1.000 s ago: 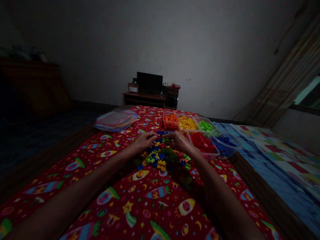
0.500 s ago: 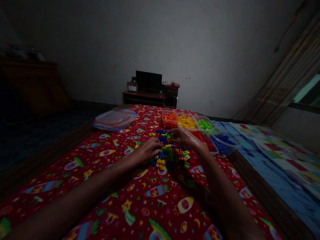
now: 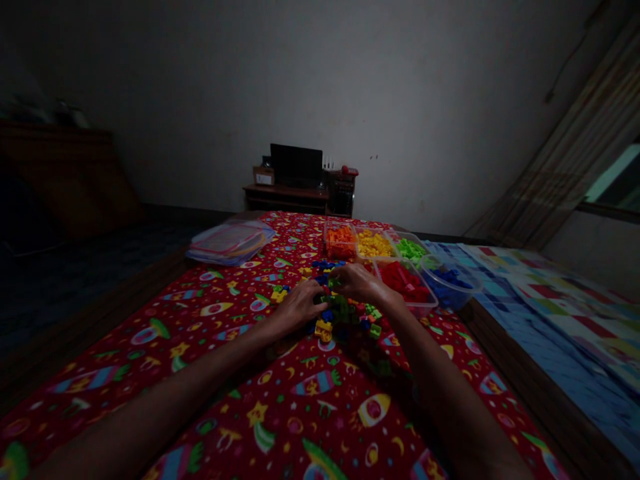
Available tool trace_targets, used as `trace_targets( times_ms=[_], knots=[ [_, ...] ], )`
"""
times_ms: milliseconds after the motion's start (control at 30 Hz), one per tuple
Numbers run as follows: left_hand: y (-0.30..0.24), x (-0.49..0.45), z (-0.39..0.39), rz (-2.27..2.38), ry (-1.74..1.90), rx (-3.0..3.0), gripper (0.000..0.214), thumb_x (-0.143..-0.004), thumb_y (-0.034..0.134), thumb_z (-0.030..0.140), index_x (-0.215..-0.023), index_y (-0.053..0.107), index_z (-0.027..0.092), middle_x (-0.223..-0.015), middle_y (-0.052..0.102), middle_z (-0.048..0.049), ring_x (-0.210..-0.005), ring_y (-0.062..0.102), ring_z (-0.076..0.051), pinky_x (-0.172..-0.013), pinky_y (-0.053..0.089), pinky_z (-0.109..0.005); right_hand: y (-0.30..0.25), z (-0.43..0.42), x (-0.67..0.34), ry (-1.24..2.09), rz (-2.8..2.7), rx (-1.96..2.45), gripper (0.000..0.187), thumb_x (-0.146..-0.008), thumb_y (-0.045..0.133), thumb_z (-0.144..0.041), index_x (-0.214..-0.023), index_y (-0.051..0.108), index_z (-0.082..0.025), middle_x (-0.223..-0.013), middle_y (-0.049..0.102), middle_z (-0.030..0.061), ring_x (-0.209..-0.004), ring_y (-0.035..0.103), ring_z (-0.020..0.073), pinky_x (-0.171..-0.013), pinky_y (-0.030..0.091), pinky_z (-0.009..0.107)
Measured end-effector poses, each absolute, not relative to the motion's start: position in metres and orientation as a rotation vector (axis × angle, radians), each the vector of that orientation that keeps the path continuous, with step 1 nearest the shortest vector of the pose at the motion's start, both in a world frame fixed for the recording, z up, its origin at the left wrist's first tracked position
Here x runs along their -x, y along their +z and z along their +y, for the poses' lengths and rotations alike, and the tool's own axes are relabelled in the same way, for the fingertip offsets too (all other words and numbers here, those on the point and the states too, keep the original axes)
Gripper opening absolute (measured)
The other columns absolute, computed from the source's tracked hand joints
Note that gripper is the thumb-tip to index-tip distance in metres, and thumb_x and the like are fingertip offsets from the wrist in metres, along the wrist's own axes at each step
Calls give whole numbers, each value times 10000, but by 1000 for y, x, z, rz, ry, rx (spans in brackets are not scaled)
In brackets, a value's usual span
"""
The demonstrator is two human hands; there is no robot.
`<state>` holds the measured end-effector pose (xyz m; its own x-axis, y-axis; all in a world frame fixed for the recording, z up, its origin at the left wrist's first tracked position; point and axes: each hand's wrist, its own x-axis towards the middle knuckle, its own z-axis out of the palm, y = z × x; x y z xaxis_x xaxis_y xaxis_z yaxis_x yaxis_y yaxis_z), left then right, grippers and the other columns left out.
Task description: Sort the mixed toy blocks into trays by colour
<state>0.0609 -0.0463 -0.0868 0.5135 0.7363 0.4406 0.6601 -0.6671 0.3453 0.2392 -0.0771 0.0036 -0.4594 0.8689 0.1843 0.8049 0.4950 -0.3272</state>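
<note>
A loose pile of mixed toy building blocks (image 3: 341, 310), in blue, green, yellow and red, lies on the red patterned cloth (image 3: 280, 400). My left hand (image 3: 300, 305) rests at the pile's left side, its fingers curled among the blocks; what they grip is too dark to make out. From the right, my right hand (image 3: 359, 283) reaches over the pile with fingertips pinched together close to the left hand. A green bit shows by those fingertips, but whether it is held is unclear. A yellow block (image 3: 323, 331) lies at the pile's near edge.
Clear tubs stand behind and right of the pile, holding orange blocks (image 3: 341, 241), yellow blocks (image 3: 375, 244), light green blocks (image 3: 411, 251), red blocks (image 3: 403, 283) and blue blocks (image 3: 450, 283). Stacked clear lids (image 3: 230, 241) lie at left. A monitor (image 3: 297, 165) stands beyond.
My right hand has moved slightly left and lower, uncovering more of the red blocks' tub. My left hand has shifted a little, and yellow blocks show beside it.
</note>
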Motion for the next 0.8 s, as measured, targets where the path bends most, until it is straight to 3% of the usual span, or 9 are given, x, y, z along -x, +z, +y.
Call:
trace_targets(
  times_ms=[167, 333, 600, 800],
  knots=[
    [-53, -56, -49, 1186, 907, -2070, 315, -727, 564, 430, -806, 714, 163, -749, 681, -18, -699, 599, -174, -634, 438, -249, 4, -79, -236, 292, -2314, 1276, 278, -771, 602, -152, -1037, 681, -171, -878, 694, 58, -757, 605, 138, -648, 402, 213],
    [-37, -51, -49, 1115, 945, -1734, 465, -655, 602, 595, -687, 681, 138, -548, 568, 21, -512, 476, -106, -489, 328, -209, 3, -76, -231, 292, -2227, 1087, 316, -774, 605, -154, -1085, 655, -174, -898, 703, 51, -756, 622, 124, -657, 423, 207],
    [-38, -56, -57, 1000, 948, -1603, 573, -618, 605, 690, -790, 696, 152, -675, 643, -29, -617, 562, -149, -544, 406, -227, 2, -78, -224, 392, -2066, 1113, 309, -740, 610, -146, -1031, 690, -214, -887, 719, 22, -795, 657, 144, -667, 469, 213],
    [-33, -48, -47, 1126, 996, -1770, 632, -610, 539, 744, -785, 698, 158, -693, 665, -38, -600, 558, -153, -511, 406, -225, 24, -46, -282, 234, -1886, 1343, 355, -715, 596, -144, -1059, 679, -161, -861, 716, 36, -760, 653, 140, -641, 463, 204]
  ],
)
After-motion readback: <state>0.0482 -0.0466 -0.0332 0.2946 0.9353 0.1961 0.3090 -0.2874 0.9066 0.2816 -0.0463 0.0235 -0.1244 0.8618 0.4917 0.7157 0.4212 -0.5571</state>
